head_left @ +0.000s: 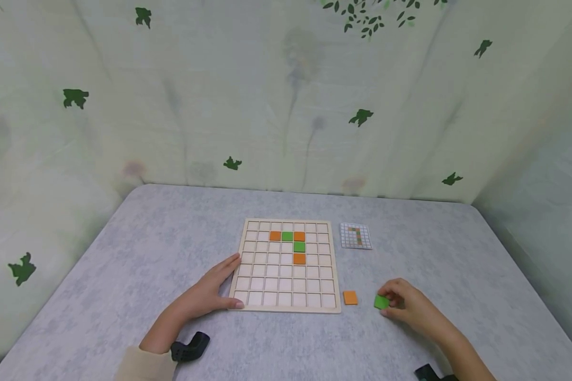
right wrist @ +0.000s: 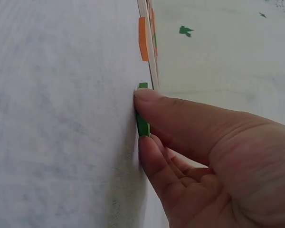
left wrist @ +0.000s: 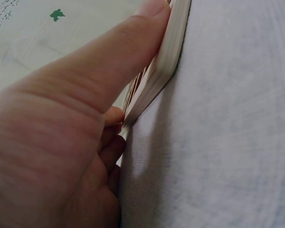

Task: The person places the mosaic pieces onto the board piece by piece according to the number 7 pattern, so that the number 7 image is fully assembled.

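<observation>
A square wooden grid board [head_left: 284,286] lies on the table, with orange and green square tiles [head_left: 299,247] set in some of its upper cells. My left hand [head_left: 205,292] rests against the board's left side, its fingers on the left edge and its thumb [left wrist: 128,47] on the near left corner. To the right of the board, my right hand [head_left: 412,309] pinches a green tile [head_left: 381,302] between thumb and fingers, at or just above the tabletop. One loose orange tile [head_left: 350,298] lies between that hand and the board.
A small card [head_left: 355,236] printed with a grid and coloured squares lies right of the board's upper part. A pale cloth [head_left: 267,106] with green bird shapes hangs behind the grey table [head_left: 186,222]. Black straps or devices [head_left: 190,347] sit at both wrists.
</observation>
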The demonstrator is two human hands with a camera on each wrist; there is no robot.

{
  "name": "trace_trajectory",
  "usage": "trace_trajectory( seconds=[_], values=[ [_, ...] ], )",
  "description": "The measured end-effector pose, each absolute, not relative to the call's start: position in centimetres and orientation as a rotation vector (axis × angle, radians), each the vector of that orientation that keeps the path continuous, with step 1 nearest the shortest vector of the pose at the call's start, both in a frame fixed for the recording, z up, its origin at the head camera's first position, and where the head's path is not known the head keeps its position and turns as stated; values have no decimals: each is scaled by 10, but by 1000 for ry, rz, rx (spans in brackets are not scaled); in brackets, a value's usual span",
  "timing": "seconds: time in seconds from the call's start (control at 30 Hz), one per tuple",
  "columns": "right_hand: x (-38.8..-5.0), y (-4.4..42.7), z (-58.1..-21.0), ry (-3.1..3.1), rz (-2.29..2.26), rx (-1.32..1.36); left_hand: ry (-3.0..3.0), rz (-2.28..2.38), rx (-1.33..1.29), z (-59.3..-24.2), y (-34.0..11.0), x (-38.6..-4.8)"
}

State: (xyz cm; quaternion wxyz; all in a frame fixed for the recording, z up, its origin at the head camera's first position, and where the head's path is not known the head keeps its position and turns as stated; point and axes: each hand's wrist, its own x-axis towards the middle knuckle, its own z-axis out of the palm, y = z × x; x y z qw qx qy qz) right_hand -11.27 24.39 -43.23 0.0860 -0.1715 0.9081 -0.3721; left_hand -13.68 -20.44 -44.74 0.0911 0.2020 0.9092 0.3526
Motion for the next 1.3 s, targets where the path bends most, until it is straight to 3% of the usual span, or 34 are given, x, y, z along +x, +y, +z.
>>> trace_trajectory(
  seconds=[0.3, 0.77, 1.3],
  values=[
    [-112, 231, -422, 2726, -1093, -523, 2701, 1045, 594, -448, -204, -137],
    [-135, 172, -406, 2763, -1252, -826, 2703, 1056, 601, -447, -204, -136],
    [-164, 105, -436, 2676, -1320, -816, 2710, 1056, 591, -449, -205, -136]
  ],
)
